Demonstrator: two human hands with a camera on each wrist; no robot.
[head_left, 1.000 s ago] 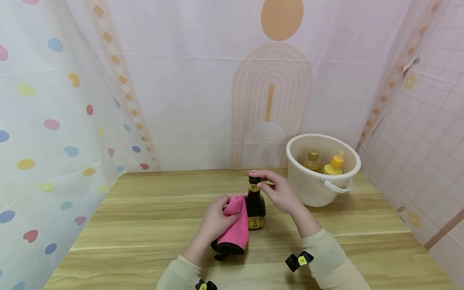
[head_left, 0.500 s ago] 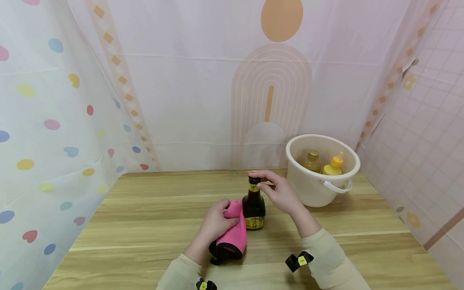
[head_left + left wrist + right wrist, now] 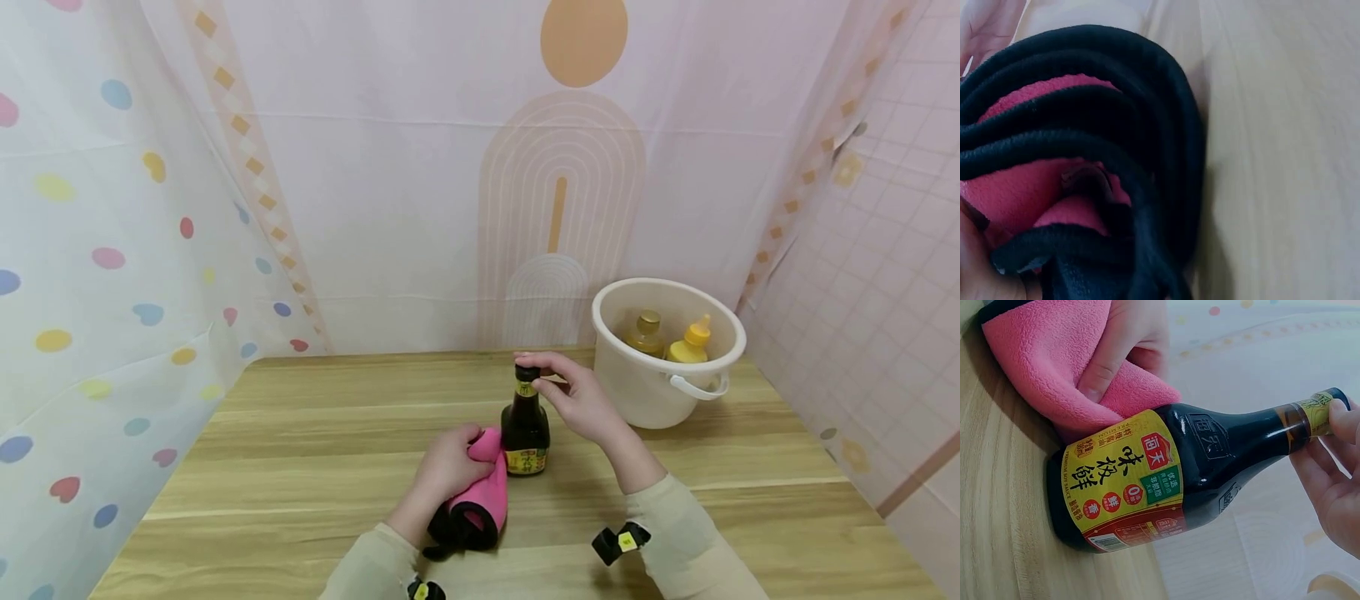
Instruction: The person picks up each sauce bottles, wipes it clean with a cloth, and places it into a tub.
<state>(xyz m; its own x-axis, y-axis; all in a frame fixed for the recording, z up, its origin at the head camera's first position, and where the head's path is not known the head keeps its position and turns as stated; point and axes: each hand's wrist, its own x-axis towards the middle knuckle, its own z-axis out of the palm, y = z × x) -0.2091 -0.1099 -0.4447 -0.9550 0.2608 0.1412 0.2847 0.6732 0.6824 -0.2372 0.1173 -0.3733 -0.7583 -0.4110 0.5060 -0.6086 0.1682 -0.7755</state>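
Note:
A dark sauce bottle (image 3: 526, 432) with a yellow label (image 3: 1125, 478) stands upright on the wooden table (image 3: 300, 450). My right hand (image 3: 573, 392) pinches its black cap and neck (image 3: 1319, 409). My left hand (image 3: 444, 469) grips a pink cloth with black edging (image 3: 480, 500) and presses it against the bottle's lower left side (image 3: 1066, 369). The left wrist view is filled by the cloth's folds (image 3: 1085, 175).
A white bucket (image 3: 645, 392) stands at the back right of the table, holding a gold-capped bottle (image 3: 647, 332) and a yellow squeeze bottle (image 3: 692, 340). Patterned curtains hang close on the left, back and right.
The left hand with the pink cloth has slid down the bottle's left side toward its base. The right hand has stayed on the cap.

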